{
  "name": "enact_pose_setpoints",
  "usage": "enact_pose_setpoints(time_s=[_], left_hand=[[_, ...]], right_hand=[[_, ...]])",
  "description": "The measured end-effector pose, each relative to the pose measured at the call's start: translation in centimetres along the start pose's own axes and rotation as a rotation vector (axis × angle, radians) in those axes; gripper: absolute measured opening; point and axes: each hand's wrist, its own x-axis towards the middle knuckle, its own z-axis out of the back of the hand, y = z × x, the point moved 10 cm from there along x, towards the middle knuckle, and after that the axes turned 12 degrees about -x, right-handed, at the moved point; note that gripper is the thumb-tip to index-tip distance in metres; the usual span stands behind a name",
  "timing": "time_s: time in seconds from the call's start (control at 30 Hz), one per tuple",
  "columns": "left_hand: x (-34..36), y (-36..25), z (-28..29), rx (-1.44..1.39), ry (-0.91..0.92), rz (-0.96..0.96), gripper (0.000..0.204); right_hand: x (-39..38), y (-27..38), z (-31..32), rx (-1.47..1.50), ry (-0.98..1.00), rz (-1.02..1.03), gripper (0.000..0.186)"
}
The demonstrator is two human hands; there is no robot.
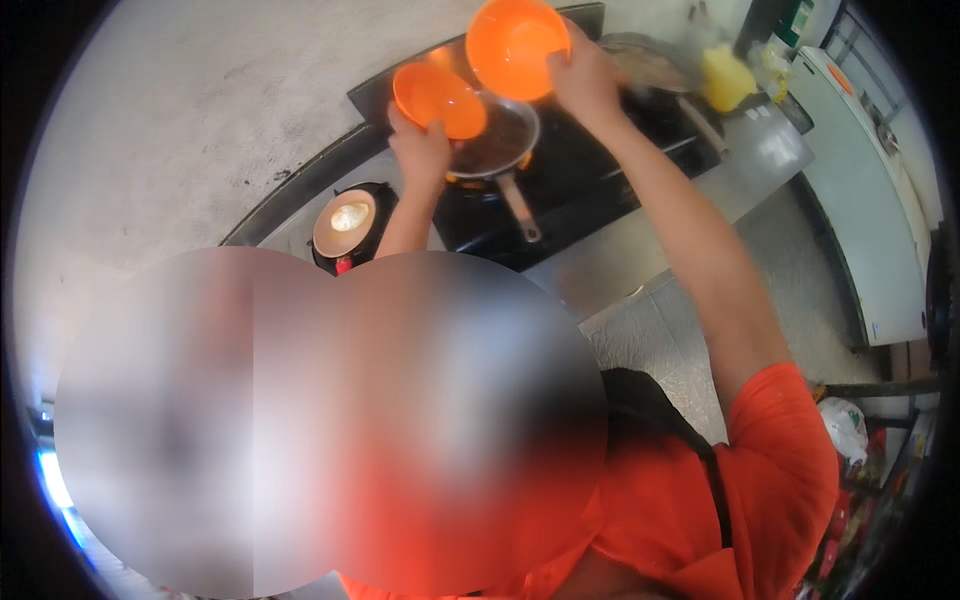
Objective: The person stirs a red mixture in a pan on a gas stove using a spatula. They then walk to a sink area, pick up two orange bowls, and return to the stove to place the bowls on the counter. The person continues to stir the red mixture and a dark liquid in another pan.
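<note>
My left hand [420, 150] grips a smaller orange bowl [436, 98], tilted beside the rim of a frying pan. Higher up and to its right, a larger orange bowl [516, 46] is in my right hand [588, 78], its inside facing the camera. No contents stand out in either bowl. Below both bowls, the frying pan [497, 140] sits on the stove with its handle [518, 210] pointing toward me. Dark contents show in the pan, but I cannot make out what they are. The left bowl hides part of the pan.
At left, a small pan [326, 232] holding a pale egg-like round [349, 217] rests on a black burner. The black stove top [585, 185] extends right. Beyond it are a blurred yellow item [728, 78] and a pale cabinet [868, 200]. A large blurred patch covers the lower left.
</note>
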Motion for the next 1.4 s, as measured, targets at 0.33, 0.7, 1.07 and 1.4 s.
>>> enact_pose_setpoints(time_s=[0.33, 0.7, 1.07, 1.4], left_hand=[[-28.1, 8.6, -18.0, -0.485, 0.391, 0.629, 0.05], [-44.8, 28.5, -51.2, 0.774, 1.226, -0.204, 0.066], [-18.5, 33.3, -68.0, -0.301, 0.207, 0.489, 0.045], [-11.3, 36.3, -68.8, -0.191, -0.048, 0.639, 0.039]], right_hand=[[-23.1, -13.2, 22.8, 0.726, 0.416, -0.804, 0.024], [-97.7, -37.9, 69.0, -1.102, 1.402, -1.502, 0.031], [-44.6, -64.1, 54.9, 0.033, -0.09, -1.307, 0.042], [-18.1, -82.0, 33.5, 0.28, 0.333, -1.165, 0.036]])
